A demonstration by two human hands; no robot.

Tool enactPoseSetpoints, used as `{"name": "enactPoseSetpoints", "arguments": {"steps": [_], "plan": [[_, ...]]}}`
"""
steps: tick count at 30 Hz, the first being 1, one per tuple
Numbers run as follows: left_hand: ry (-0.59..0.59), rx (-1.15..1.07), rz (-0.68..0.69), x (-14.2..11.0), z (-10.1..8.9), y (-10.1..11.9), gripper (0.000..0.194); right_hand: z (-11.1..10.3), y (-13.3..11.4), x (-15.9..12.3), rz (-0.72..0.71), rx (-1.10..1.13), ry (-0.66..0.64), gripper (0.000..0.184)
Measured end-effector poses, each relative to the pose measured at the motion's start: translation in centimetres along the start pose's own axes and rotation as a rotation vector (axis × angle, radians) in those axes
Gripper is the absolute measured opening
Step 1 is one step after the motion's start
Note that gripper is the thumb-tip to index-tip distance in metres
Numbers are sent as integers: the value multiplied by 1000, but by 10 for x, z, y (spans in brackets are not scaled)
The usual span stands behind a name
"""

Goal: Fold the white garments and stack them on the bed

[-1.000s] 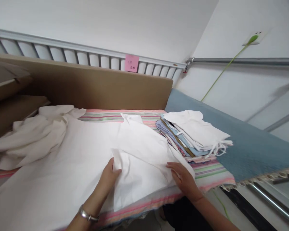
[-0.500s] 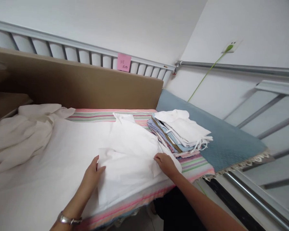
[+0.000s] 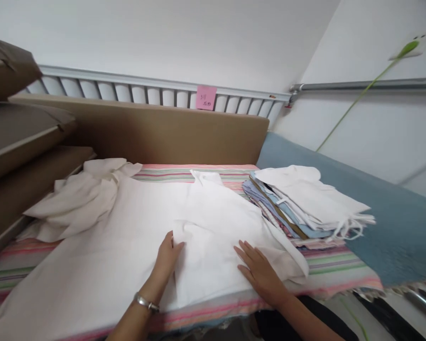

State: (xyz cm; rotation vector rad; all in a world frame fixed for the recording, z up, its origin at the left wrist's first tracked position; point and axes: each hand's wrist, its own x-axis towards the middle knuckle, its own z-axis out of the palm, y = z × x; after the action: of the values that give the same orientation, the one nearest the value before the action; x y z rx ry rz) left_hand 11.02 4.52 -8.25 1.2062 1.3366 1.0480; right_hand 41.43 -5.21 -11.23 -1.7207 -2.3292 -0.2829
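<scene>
A piece of white cloth (image 3: 213,246), partly folded over itself, lies in front of me on a larger white sheet (image 3: 142,213). My left hand (image 3: 168,253), with a metal bracelet at the wrist, pinches the cloth's left edge between thumb and fingers. On the cloth's right part my right hand (image 3: 259,272) rests flat, fingers stretched out and holding nothing. Beyond it, to the right, stands a stack of folded cloths (image 3: 305,203) with white pieces and loose ties on top and blue, brown and patterned ones below.
A crumpled cream cloth (image 3: 85,194) lies at the left beside stacked brown cushions (image 3: 28,137). Behind the striped bed cover (image 3: 163,171) stand a brown board (image 3: 170,137) and a radiator with a pink note (image 3: 206,97). A blue cover (image 3: 386,189) extends at right.
My right hand has let go of its pinch on the cloth and now lies flat on it, fingers spread. The left hand keeps its pinch. My view has turned left.
</scene>
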Motion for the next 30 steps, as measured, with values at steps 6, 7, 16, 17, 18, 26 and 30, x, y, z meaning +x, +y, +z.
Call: {"name": "enactPoseSetpoints", "arguments": {"steps": [6,7,16,17,18,26,30], "plan": [[-31,162,264,-4,3,-3,57,-20,-30,28,-49,26,117,50],[-39,203,303,-6,4,-2,57,-19,-38,33,-83,36,115,51],[149,530,580,-29,1,16,54,9,-67,46,-175,80,-56,49],[84,584,636,-33,4,14,52,7,-70,47,-161,88,-55,49],[10,636,669,-37,8,11,49,4,-75,48,-151,99,-58,49],[-142,987,630,-48,26,-23,44,-4,-82,66,-108,301,-164,41],[-185,1043,777,-58,34,-32,49,-19,-85,101,64,399,-37,37]]}}
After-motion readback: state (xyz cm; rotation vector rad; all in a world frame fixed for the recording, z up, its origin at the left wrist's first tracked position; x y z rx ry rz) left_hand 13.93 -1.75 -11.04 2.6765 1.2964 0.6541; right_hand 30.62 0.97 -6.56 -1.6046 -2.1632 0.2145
